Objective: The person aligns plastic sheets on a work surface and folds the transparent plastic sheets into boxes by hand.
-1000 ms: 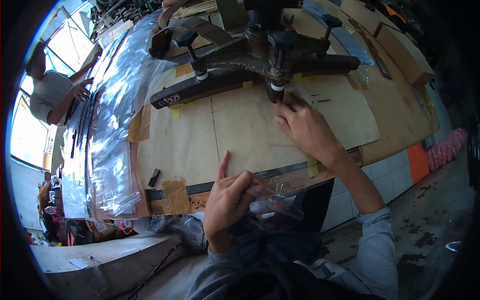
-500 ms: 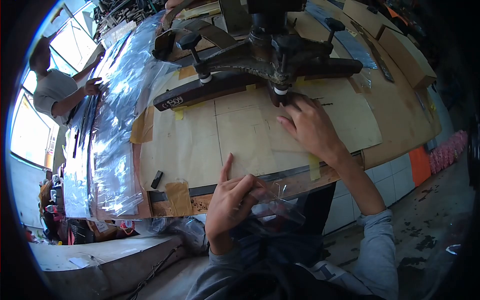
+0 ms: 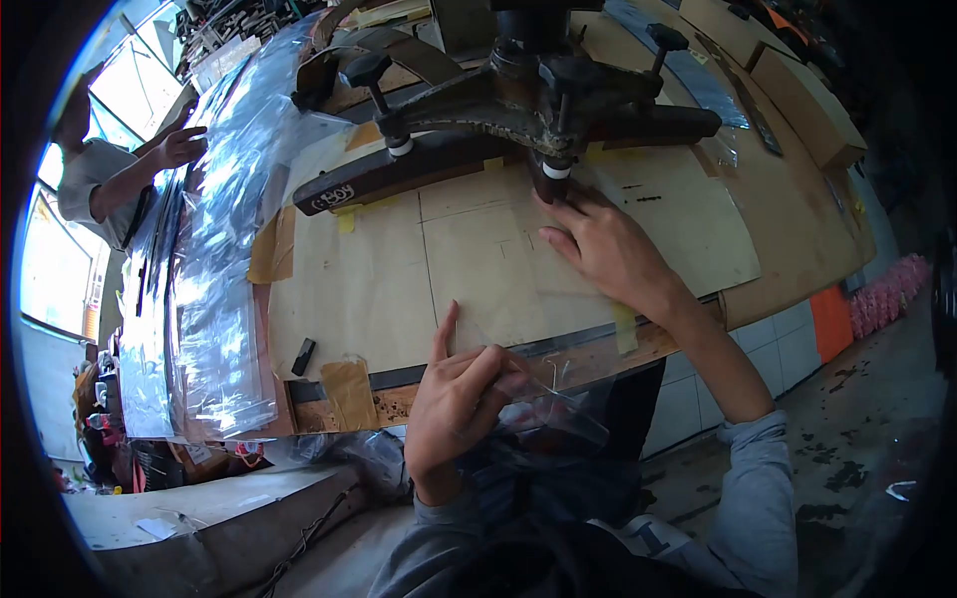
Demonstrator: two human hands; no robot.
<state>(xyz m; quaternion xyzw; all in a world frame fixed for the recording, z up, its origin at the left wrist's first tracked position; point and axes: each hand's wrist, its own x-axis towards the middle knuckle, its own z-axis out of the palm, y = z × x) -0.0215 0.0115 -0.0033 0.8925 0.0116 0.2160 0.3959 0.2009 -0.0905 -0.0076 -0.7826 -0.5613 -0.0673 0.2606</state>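
Observation:
My left hand [image 3: 454, 404] is closed on a piece of clear plastic film [image 3: 573, 414] at the table's front edge. Its index finger points forward over a pale sheet [image 3: 364, 274] marked with dark lines. Flat on that sheet, with fingers reaching under the machine, lies my right hand [image 3: 623, 257]. Those fingertips are partly hidden by the machine's dark metal foot [image 3: 550, 187]. Clear film also seems to lie across the sheet between my hands, though its outline is faint. A dark bar [image 3: 334, 194] with white writing crosses the sheet behind.
A small black block [image 3: 303, 357] rests at the sheet's left corner. Brown tape [image 3: 349, 396] covers part of the wooden edge. Stacked plastic sheets [image 3: 224, 269] lie at left, beside another person [image 3: 105, 189]. A cardboard box [image 3: 807, 110] stands at back right.
The view has shifted slightly. My right fingers have slid a little further in beside the metal foot; my left hand keeps its pinch. The other person's hand has lifted from the plastic stack.

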